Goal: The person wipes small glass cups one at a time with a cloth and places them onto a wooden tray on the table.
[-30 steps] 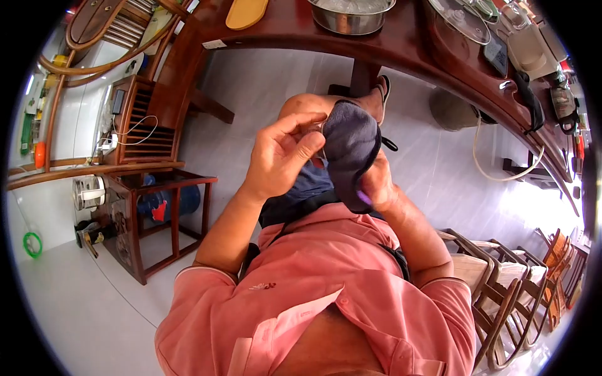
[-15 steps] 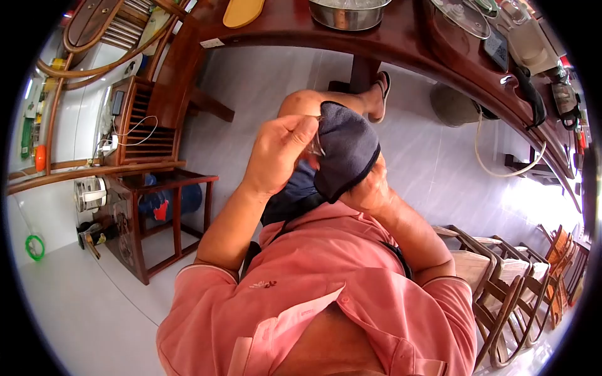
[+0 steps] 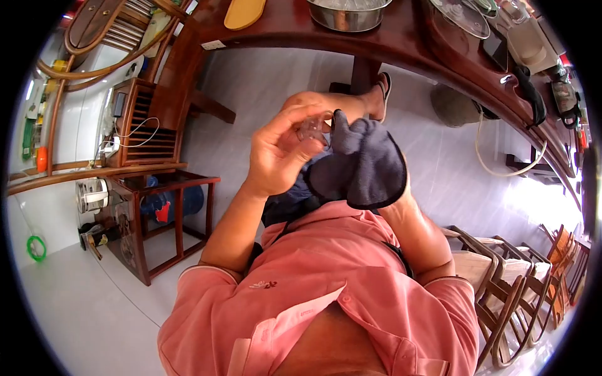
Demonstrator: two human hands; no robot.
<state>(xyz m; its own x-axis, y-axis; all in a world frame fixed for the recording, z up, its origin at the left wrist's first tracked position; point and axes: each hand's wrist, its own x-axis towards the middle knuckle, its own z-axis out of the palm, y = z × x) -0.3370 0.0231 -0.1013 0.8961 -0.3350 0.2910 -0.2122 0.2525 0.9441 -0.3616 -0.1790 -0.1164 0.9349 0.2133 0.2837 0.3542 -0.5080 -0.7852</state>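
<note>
My left hand (image 3: 273, 153) is closed around a small clear glass cup (image 3: 311, 128), gripping it between thumb and fingers. Right beside it, a dark navy cloth (image 3: 370, 163) with a black edge is draped over my right hand (image 3: 399, 202). That hand's fingers are hidden under the fabric and bunch it up from inside. One corner of the cloth reaches the cup's rim. Both hands are in front of my lap, above my bent leg.
Ahead is a dark wooden table (image 3: 282, 37) with a steel basin (image 3: 348, 19) of clear glassware, a yellow tray (image 3: 243, 12), a glass lid (image 3: 461, 17) and a phone (image 3: 495, 49). A bucket (image 3: 454, 106) stands beneath. Wooden chairs (image 3: 501, 276) are at right, a small wooden stand (image 3: 141, 213) at left.
The cloth has moved right and off the glass cup, which now shows more clearly in my left hand. My right hand has gone further under the cloth. The phone screen has turned dark.
</note>
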